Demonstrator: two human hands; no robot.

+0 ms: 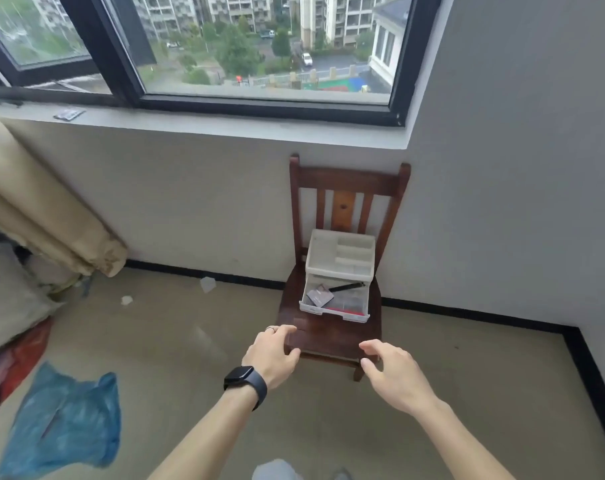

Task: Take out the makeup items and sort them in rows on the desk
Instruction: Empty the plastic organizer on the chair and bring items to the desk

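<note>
Left hand [271,355] placed at chair [328,337] seat's front-left corner, grip unclear | right hand [394,372] released | open drawer [356,317] filled: black pen [346,286], grey packet [320,296]

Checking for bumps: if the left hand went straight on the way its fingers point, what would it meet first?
Probably the front edge of the chair seat, well before the open drawer. The left hand looks close to that edge, though depth is unclear.
</note>
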